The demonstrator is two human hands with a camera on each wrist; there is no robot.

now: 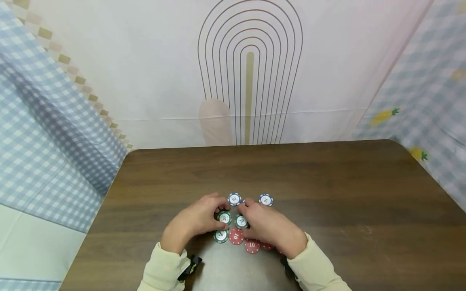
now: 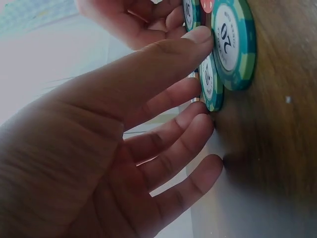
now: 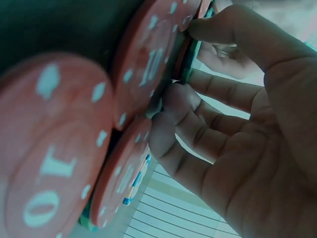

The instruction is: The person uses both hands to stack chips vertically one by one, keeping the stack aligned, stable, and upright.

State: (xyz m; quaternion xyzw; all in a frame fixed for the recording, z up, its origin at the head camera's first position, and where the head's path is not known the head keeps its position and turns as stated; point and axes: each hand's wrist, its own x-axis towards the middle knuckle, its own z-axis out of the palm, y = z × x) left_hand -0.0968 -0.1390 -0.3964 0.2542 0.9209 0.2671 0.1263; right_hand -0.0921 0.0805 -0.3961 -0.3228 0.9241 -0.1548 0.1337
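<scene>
Poker chips lie flat on the brown table in the head view. My left hand (image 1: 198,216) has its thumb and index fingertip at opposite edges of a green 20 chip (image 1: 225,218). Another green 20 chip (image 1: 220,236) sits just below that thumb. Over to the right, my right hand (image 1: 267,222) pinches a second green 20 chip (image 1: 240,221) by its edges. That chip's thin green edge (image 3: 192,59) shows between thumb and index finger in the right wrist view. Below the hands are red 10 chips (image 1: 236,237), some partly hidden by the right hand.
Beyond the hands lie blue-and-white chips, one at the left (image 1: 234,199) and one at the right (image 1: 266,199), with another mostly covered between them. The wooden table (image 1: 346,182) meets a white patterned cloth (image 1: 164,81) at its back edge. Checked cloth (image 1: 47,133) hangs at both sides.
</scene>
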